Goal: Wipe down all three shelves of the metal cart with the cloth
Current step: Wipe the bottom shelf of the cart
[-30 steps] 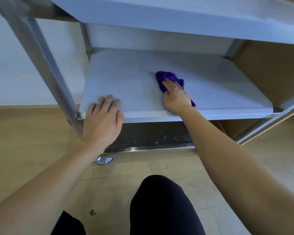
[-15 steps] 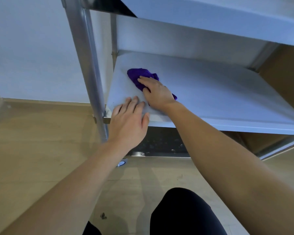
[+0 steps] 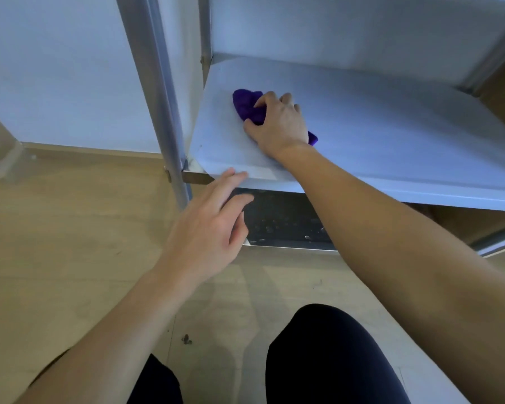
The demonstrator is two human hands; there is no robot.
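Observation:
A purple cloth (image 3: 247,106) lies bunched on the cart's middle shelf (image 3: 391,132), near its left side. My right hand (image 3: 277,123) grips the cloth, fingers curled over it and thumb beside it, pressing it on the shelf. My left hand (image 3: 207,225) hovers in front of the shelf's front left corner, fingers relaxed and holding nothing; its fingertips reach the shelf's front edge. Below, the dark bottom shelf (image 3: 286,223) shows specks and droplets. The shelf above is only seen from underneath at the top right.
The cart's front left metal post (image 3: 158,94) stands just left of my left hand. A pale wall lies behind, a wooden floor (image 3: 70,228) below. My dark-clad knees (image 3: 333,360) are at the bottom. A wooden panel shows at the right.
My left hand has lifted off the shelf and pulled back to its front edge. My right hand has moved the cloth along the left part of the shelf and now curls around it.

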